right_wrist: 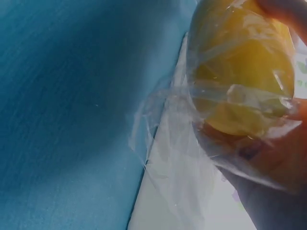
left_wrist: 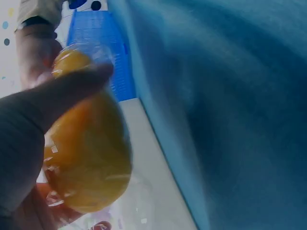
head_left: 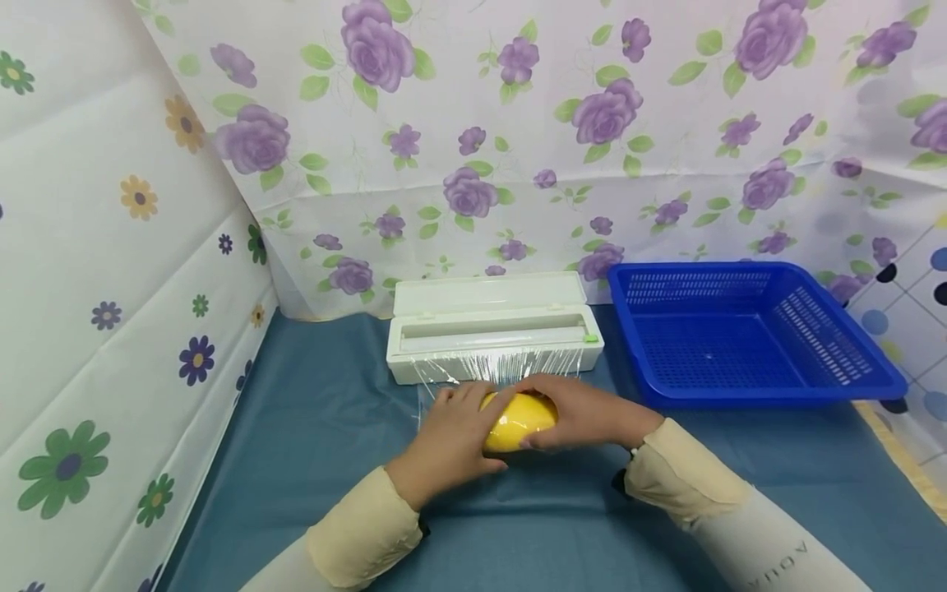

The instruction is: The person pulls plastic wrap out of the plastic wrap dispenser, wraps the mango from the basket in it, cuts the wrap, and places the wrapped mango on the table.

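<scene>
A smooth yellow mango (head_left: 518, 421), with clear cling film around it, is held between both hands in front of the film dispenser. My left hand (head_left: 453, 441) grips its left side, thumb across the near face; that thumb (left_wrist: 72, 88) crosses the fruit in the left wrist view. From the right, my right hand (head_left: 588, 411) holds the other end, fingers over the far side and thumb near the bottom. Loose film (right_wrist: 177, 129) hangs off the mango in the right wrist view. Wrinkled film (head_left: 496, 364) stretches across the dispenser's front, just behind the hands.
The white cling film dispenser (head_left: 496, 367) stands against the flowered backdrop with its lid (head_left: 488, 294) raised, a film roll (head_left: 491, 339) inside and a green slider (head_left: 589, 338) at its right. A blue plastic basket (head_left: 769, 393) sits to its right. Dark teal cloth (head_left: 318, 427) covers the table.
</scene>
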A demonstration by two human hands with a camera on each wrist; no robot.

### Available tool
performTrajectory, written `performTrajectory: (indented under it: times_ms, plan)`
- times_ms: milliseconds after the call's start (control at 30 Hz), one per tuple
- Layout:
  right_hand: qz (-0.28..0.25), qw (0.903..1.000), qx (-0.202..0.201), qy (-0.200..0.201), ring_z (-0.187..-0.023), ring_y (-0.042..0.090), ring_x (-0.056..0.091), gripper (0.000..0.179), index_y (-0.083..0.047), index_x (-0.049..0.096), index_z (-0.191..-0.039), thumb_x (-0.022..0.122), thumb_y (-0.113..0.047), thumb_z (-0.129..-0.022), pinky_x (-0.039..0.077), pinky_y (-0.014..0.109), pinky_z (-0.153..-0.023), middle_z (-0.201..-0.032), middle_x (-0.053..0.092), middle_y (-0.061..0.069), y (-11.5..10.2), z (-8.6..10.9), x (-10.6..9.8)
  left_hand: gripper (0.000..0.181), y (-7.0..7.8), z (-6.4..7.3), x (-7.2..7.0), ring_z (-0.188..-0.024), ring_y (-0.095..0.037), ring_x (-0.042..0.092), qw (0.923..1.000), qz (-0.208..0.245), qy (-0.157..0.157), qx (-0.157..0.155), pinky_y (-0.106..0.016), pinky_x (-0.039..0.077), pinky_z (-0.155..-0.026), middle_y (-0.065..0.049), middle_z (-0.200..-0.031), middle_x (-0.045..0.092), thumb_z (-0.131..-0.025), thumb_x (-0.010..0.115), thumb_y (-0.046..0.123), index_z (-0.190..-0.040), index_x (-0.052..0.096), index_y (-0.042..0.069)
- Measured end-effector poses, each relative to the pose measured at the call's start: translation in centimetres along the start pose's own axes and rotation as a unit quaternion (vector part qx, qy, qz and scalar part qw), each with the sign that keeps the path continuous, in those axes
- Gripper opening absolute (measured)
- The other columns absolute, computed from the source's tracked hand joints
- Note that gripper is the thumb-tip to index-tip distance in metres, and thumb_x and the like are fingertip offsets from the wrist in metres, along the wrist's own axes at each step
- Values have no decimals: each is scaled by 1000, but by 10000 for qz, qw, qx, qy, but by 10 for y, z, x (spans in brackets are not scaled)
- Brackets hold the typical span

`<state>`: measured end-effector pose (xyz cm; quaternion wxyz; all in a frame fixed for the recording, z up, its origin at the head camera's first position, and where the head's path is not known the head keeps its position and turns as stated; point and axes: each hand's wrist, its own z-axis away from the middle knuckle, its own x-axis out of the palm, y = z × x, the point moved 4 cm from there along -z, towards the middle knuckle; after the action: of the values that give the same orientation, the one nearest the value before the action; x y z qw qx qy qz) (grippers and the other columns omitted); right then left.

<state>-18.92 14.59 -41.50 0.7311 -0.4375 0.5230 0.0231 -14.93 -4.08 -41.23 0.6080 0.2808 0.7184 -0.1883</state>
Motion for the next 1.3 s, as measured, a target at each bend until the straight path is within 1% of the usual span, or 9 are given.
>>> performTrajectory:
  times_ms: [167, 300, 433, 567, 700, 867, 1000, 1100, 1300]
  plan:
    - [-5, 9999, -109, -28, -97, 9, 57, 64, -26, 55, -141, 77, -48, -85, 51, 29, -86, -122, 60, -10, -1, -3, -1, 86, -3, -3, 5, -113, -24, 61, 9996, -185, 231, 15, -45, 47, -92, -4, -126, 61, -78, 85, 42, -150, 42, 23]
    - [131, 9998, -161, 31, -105, 12, 57, 72, -20, 52, -147, 75, -50, -86, 52, 33, -91, -138, 55, -3, -3, -3, -1, 84, -7, -5, 5, -113, -24, 61, 9997, -60, 238, -11, -44, 46, -89, -4, -126, 62, -76, 85, 43, -145, 45, 17]
    - [193, 9997, 84, 91, -119, 18, 54, 88, -14, 43, -155, 73, -59, -85, 50, 41, -103, -155, 43, 6, -3, 0, -1, 78, -12, -8, 2, -110, -23, 62, 9996, 231, 150, -15, -44, 45, -89, -5, -125, 64, -75, 86, 42, -137, 50, 11]
    - [144, 9995, 230, 151, -110, 17, 56, 89, -17, 41, -155, 71, -62, -86, 51, 38, -97, -143, 52, 1, -2, 2, -2, 74, -16, -13, 0, -106, -21, 62, 9986, 524, 8, 6, -44, 45, -91, -4, -122, 65, -74, 87, 42, -132, 52, 12]
    - [37, 9998, 118, 149, -95, 12, 56, 74, -20, 49, -146, 72, -58, -87, 50, 31, -86, -118, 58, -7, 0, 1, -4, 77, -21, -18, 0, -101, -17, 60, 9967, 786, -218, -52, -44, 44, -88, -1, -120, 65, -71, 89, 44, -132, 52, 16]
    - [-60, 9999, 66, 118, -89, 11, 57, 61, -22, 54, -134, 72, -58, -87, 51, 29, -81, -108, 60, -10, 5, -3, -5, 79, -26, -23, 1, -96, -15, 58, 9919, 1118, -552, -236, -43, 43, -86, 2, -118, 64, -70, 88, 48, -134, 51, 19]
    - [-96, 9999, 49, 134, -89, 11, 58, 53, -23, 57, -128, 70, -58, -89, 51, 29, -80, -105, 60, -10, 7, -5, -6, 82, -29, -26, 2, -92, -18, 57, 9854, 1448, -824, -337, -42, 43, -84, -4, -122, 59, -72, 87, 48, -138, 50, 17]
    - [49, 9998, 45, 178, -91, 10, 57, 51, -24, 59, -128, 66, -59, -91, 51, 30, -82, -107, 61, -11, 7, -5, -7, 83, -32, -28, 1, -89, -18, 56, 9801, 1648, -1001, -470, -41, 44, -83, -7, -121, 57, -73, 85, 50, -141, 50, 19]
    - [642, 9967, 215, 450, -95, 10, 54, 66, -23, 57, -138, 58, -69, -91, 50, 32, -84, -116, 59, -6, 5, 1, -5, 82, -37, -32, 0, -88, -17, 56, 9739, 1885, -1144, -535, -36, 49, -77, -7, -121, 59, -74, 83, 53, -143, 51, 22]
